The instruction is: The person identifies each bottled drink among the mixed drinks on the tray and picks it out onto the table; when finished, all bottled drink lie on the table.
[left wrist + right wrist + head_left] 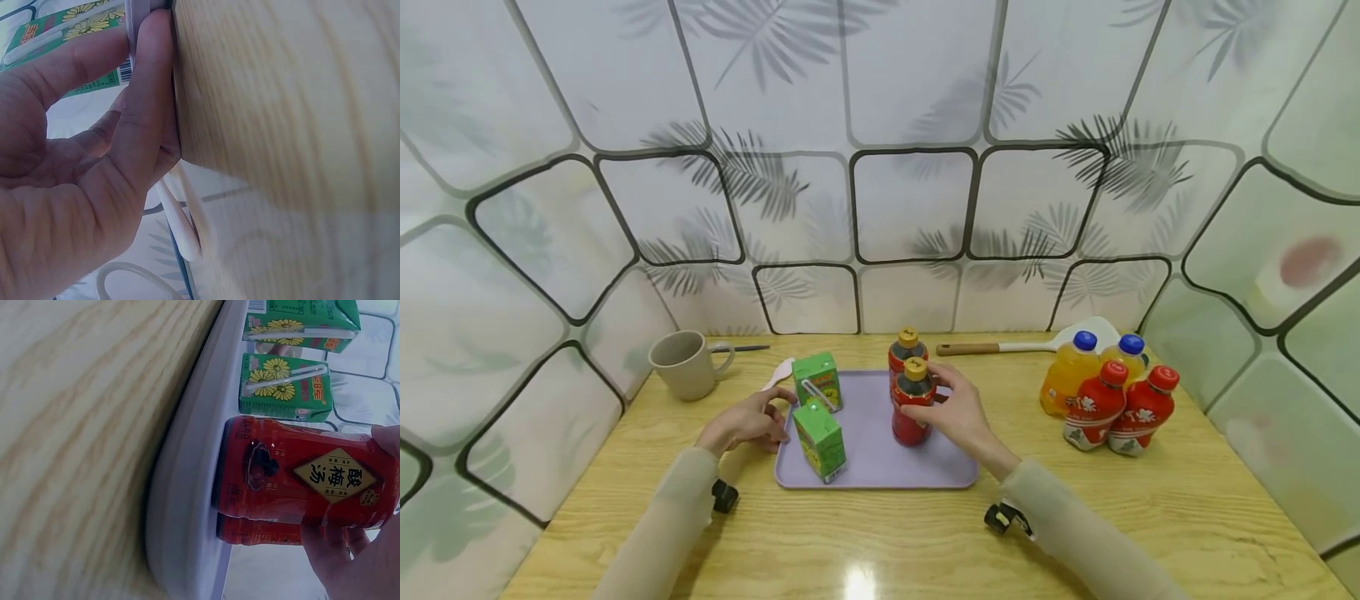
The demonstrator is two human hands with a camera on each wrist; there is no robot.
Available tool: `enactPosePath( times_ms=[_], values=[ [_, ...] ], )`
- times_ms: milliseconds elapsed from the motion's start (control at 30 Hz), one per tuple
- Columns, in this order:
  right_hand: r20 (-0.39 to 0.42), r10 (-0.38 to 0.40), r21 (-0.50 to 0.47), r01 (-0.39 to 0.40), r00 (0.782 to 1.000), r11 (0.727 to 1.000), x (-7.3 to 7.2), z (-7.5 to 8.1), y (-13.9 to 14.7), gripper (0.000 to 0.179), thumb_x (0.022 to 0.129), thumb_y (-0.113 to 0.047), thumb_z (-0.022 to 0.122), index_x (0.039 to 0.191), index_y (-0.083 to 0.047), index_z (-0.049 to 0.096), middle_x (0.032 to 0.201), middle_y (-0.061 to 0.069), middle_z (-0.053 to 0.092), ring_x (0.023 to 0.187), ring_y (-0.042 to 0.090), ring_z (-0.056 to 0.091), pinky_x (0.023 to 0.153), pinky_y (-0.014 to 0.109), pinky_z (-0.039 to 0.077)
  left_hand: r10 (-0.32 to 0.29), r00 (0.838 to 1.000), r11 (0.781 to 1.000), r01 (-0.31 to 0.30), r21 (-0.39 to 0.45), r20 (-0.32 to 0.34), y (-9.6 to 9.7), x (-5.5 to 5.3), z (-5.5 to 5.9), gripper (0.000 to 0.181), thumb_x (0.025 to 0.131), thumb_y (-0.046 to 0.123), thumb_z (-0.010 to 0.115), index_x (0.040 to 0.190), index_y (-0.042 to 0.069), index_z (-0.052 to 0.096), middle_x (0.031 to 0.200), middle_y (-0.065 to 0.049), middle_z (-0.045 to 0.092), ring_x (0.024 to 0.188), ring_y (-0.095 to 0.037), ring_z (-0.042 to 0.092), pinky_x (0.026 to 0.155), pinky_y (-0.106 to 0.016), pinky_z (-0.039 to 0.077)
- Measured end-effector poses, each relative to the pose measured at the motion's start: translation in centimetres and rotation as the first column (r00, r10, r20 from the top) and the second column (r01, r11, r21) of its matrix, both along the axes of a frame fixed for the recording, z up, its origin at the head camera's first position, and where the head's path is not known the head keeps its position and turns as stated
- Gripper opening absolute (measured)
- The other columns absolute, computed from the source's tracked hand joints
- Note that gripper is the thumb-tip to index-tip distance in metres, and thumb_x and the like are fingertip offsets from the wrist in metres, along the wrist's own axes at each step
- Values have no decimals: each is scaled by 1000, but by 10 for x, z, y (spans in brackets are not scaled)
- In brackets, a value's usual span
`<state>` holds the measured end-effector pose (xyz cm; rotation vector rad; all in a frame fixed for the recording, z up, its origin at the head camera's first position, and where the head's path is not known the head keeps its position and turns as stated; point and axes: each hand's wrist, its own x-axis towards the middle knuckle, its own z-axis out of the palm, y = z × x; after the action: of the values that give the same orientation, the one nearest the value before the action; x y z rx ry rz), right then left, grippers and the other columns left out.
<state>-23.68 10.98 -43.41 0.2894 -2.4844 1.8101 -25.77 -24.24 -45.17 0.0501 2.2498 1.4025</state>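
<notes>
Two cartons [824,443], two bottles [898,358] on tray [868,442]; right grip [958,412] holds front bottle [909,431], left grip [751,422] tray.

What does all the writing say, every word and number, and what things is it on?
"酸梅汤": gold diamond on the front dark-red bottle, in the right hand.
Smaller print on that bottle: too small to read.
Rear dark-red bottle: too blurred.
Green cartons: lettering and a barcode, too blurred.
Red-capped bottles: white markings, too blurred.
I can't read any numbers.
</notes>
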Motion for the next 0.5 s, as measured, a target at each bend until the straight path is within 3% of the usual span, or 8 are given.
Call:
enactPosePath(
  times_ms=[300, 500],
  values=[
    [2, -18, -56, 18, 1000, 998, 1, 6, 10, 75, 70, -14, 88, 137, -12, 55, 132, 11, 57, 120, 28, 55, 101, 46, 51, -5, 1000, 1000, 5, -3, -2, 1, 1, 0, 64, 79, -10, 68, 135, 3, 42, 86, -10, 51, 69, -18, 57, 62, -31, 61],
    [2, -23, -24, 23, 1000, 999, 3, 11, 23, 74, 71, -18, 88, 137, -12, 54, 134, 10, 56, 120, 29, 52, 102, 48, 50, 2, 1000, 1000, -2, -19, 4, 0, 0, 2, 65, 78, -9, 69, 136, 5, 43, 87, -10, 51, 69, -18, 57, 63, -32, 61]
  ],
)
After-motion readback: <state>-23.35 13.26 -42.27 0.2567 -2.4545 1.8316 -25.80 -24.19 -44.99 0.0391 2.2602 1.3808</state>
